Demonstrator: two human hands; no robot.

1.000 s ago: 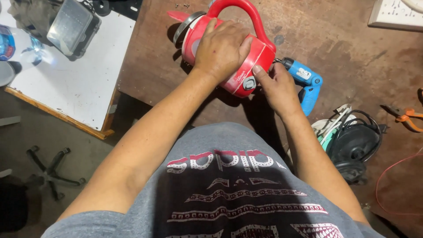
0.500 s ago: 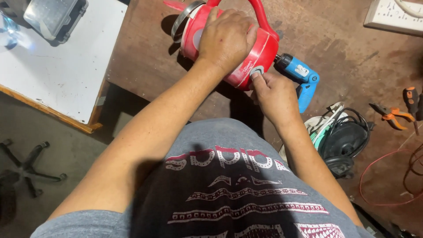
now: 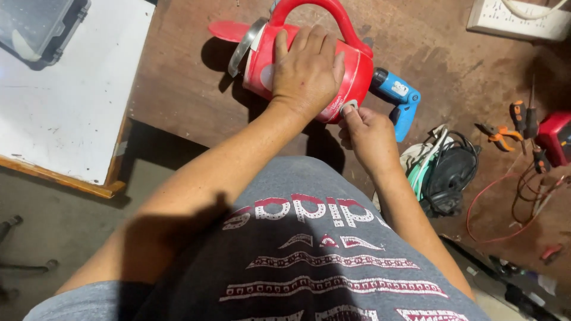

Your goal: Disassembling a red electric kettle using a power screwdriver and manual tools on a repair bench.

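Note:
A red electric kettle (image 3: 357, 65) lies on its side on the brown workbench (image 3: 178, 71), its lid open to the left and its red handle arching over the top. My left hand (image 3: 306, 71) presses flat on the kettle's body and holds it down. My right hand (image 3: 369, 134) is at the kettle's base end, fingertips pinching a small grey part on the rim of the base. A blue electric screwdriver (image 3: 399, 98) lies just behind my right hand, its tip toward the kettle's base.
A white board (image 3: 65, 101) with a clear plastic box (image 3: 35, 27) lies at the left. Black coiled cable (image 3: 449, 175), orange pliers (image 3: 496, 134), red wires (image 3: 499, 202) and a red meter (image 3: 556, 137) crowd the right. A white socket strip (image 3: 517, 18) sits at the far right.
The view has shifted slightly, so everything sits a bit lower left. My left hand stays on the kettle; my right hand's fingers have stayed at the base rim.

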